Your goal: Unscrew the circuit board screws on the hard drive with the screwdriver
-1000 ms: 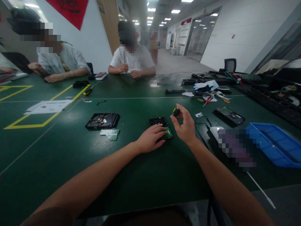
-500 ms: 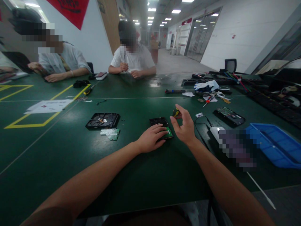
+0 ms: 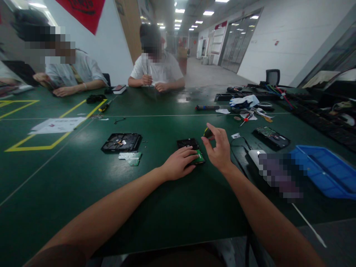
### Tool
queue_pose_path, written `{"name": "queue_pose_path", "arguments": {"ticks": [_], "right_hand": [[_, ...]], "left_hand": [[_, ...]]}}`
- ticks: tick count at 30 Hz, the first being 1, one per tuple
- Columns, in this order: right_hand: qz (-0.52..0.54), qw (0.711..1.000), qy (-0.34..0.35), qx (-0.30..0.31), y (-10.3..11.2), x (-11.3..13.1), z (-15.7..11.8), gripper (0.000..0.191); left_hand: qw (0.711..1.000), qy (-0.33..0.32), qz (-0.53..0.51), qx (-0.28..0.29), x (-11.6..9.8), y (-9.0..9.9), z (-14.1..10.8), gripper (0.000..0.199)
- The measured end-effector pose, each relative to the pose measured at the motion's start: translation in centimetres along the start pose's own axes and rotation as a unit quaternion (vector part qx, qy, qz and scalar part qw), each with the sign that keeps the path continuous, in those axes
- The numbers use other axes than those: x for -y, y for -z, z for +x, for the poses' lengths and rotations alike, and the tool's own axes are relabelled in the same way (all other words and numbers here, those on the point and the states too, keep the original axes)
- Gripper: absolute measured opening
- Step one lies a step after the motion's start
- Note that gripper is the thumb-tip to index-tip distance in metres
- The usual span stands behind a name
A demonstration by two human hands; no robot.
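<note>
My left hand (image 3: 180, 163) lies flat across a black hard drive (image 3: 187, 142), its fingers spread and touching the top. Part of the drive's green circuit board (image 3: 198, 158) shows past my fingertips; my hand hides the rest. My right hand (image 3: 218, 148) is closed on the black-and-yellow handle of a screwdriver (image 3: 207, 132), pinched between thumb and fingers above the drive's right side. The screwdriver's tip cannot be made out. To the left sits another opened hard drive (image 3: 122, 142), with a loose green circuit board (image 3: 130, 158) in front of it and tiny screws (image 3: 146, 142) beside it.
A third hard drive (image 3: 271, 137), a white device with a cable (image 3: 254, 157) and a blue tray (image 3: 328, 172) lie to the right. Farther back are gloves (image 3: 244, 101), a red screwdriver (image 3: 246, 118) and a dark cylindrical tool (image 3: 207, 108). Two people sit across the green table (image 3: 167, 215).
The screwdriver handle has turned slightly in my right hand's fingers, so its yellow stripe shows differently. My left hand and the drive have stayed in place.
</note>
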State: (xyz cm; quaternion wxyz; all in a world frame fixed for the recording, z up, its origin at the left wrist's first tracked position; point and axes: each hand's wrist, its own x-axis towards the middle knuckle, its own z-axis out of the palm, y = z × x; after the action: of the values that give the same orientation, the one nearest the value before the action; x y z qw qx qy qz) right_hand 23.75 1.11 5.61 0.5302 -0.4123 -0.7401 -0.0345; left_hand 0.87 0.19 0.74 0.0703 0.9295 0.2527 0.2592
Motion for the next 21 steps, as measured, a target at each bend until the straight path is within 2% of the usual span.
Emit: {"name": "queue_pose_path", "arguments": {"ticks": [8, 21], "right_hand": [[0.014, 1.000, -0.007, -0.002, -0.18, -0.09, -0.20, 0.058], [-0.001, 1.000, 0.007, -0.021, -0.04, -0.09, -0.05, 0.050]], "left_hand": [[1.000, -0.001, 0.002, 0.005, 0.09, -0.08, -0.01, 0.044], [1.000, 0.002, -0.001, 0.006, 0.01, 0.12, 0.01, 0.044]]}}
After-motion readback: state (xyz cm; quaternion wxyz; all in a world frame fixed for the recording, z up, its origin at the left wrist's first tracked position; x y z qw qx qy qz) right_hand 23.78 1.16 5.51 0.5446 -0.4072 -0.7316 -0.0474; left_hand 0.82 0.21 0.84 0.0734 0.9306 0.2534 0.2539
